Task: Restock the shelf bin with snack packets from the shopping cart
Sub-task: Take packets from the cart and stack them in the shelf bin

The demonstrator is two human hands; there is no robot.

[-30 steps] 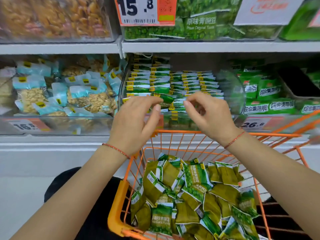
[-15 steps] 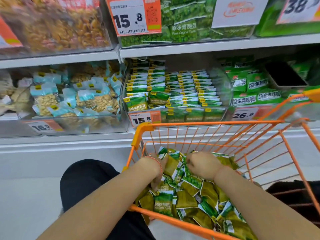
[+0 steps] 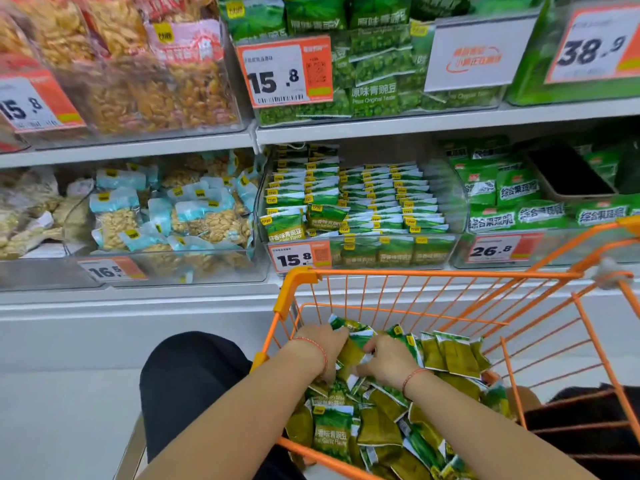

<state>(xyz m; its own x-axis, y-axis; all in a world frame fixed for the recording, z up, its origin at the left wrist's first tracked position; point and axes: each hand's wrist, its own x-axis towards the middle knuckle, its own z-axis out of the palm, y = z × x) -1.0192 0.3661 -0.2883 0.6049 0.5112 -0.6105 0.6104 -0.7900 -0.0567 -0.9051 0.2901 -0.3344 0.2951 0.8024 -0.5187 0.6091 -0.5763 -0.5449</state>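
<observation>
Both hands, left hand and right hand, are curling fingers round snack packets inside the shopping cart; she should square a tidy stack for the shelf bin above.

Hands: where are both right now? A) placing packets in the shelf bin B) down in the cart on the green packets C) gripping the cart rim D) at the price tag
B: the left hand and right hand are both down in the orange cart, gathering green packets from the pile, well below the shelf bin.
</observation>
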